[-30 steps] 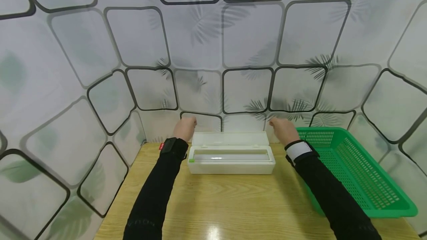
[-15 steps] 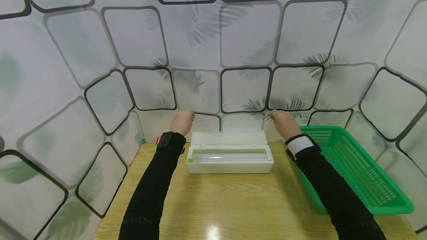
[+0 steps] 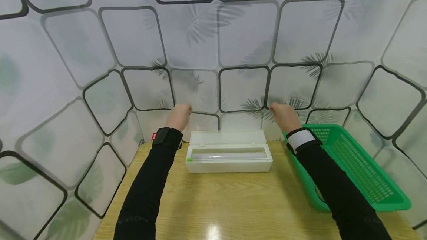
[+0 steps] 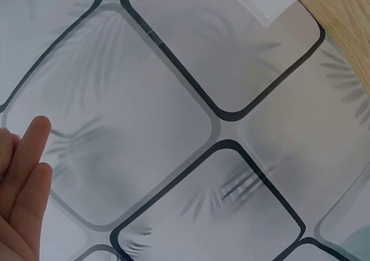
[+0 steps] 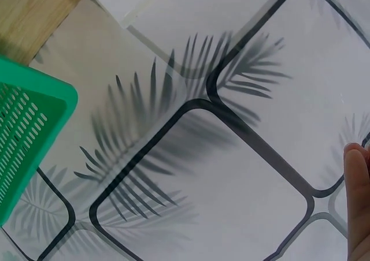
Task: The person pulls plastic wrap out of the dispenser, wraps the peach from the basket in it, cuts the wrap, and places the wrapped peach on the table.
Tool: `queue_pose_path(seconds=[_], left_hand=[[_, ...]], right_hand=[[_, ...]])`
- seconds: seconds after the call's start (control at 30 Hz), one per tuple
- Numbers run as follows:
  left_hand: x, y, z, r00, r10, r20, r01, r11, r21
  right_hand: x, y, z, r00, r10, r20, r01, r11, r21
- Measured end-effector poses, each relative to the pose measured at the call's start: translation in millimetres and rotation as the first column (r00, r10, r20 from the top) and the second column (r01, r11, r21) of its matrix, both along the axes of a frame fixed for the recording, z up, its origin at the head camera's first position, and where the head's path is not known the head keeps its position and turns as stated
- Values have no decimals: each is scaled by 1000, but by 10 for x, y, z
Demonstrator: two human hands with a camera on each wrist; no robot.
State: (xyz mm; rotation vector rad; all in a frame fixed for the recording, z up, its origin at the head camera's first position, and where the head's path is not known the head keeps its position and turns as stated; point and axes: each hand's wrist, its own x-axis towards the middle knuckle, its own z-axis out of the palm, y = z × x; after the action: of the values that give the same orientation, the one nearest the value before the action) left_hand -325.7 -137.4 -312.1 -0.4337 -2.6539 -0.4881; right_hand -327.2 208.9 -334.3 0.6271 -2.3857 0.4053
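the white dispenser box (image 3: pixel 229 167) sits near the far edge of the wooden table (image 3: pixel 227 203), its lid (image 3: pixel 228 137) tipped back and a pale, shiny roll (image 3: pixel 230 156) lying in the long slot; a small green tab (image 3: pixel 189 159) shows at the slot's left end. beyond the box, apart from it and apart from each other, the left hand (image 3: pixel 179 116) and right hand (image 3: pixel 284 117) hang raised, one past each end. both have risen a little over the last second while the box stayed put, so the work now seems to be up at the hands rather than at the roll. fingers look bent in the head view, but i cannot tell whether either hand pinches something; a clear sheet between them would be hard to see. the green perforated basket (image 3: pixel 391 207) stands to the right, partly behind the right sleeve (image 3: pixel 328 180). patterned curtain (image 3: pixel 243 40) closes the back.
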Motion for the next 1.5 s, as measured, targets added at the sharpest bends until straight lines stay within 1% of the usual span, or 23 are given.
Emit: queue_pose_path(seconds=[0.07, 0.23, 0.43, 0.6, 0.7, 0.87, 0.97, 1.07, 1.2, 1.3, 1.5], left_hand=[[11, -8, 23, 1000, 1, -14, -1, 1000, -6], [32, -10, 85, 998, 6, -56, -7, 1000, -19], [74, -14, 196, 995, 7, -100, -7, 1000, -3], [84, -31, 261, 996, 6, -93, -4, 1000, 19], [92, -36, 286, 996, 13, -94, -11, 1000, 19], [131, -36, 331, 991, 15, -130, -14, 1000, 12], [163, -30, 371, 989, 7, -148, -3, 1000, 28], [181, -28, 413, 989, 7, -147, 1, 999, 52], [200, -37, 462, 988, 29, -149, -19, 997, 71], [219, -45, 492, 986, 43, -162, -30, 996, 81], [276, -55, 536, 977, 30, -211, -11, 996, 90]], right_hand=[[6, -3, 28, 1000, 0, -4, 0, 1000, -1], [6, 1, 89, 999, 15, -47, -15, 1000, -16], [19, -9, 200, 997, 25, -70, -27, 999, -27], [41, -17, 274, 995, 17, -94, -19, 1000, -21], [57, -20, 301, 994, 12, -105, -15, 1000, -22], [75, -15, 342, 989, 24, -145, -29, 999, -31], [93, -12, 374, 985, 27, -173, -34, 999, -41], [107, -14, 409, 982, 19, -190, -29, 998, -51], [143, -27, 463, 981, 17, -195, -31, 997, -65], [176, -40, 505, 979, 17, -204, -32, 997, -70], [250, -46, 573, 976, 10, -217, -30, 996, -88]])
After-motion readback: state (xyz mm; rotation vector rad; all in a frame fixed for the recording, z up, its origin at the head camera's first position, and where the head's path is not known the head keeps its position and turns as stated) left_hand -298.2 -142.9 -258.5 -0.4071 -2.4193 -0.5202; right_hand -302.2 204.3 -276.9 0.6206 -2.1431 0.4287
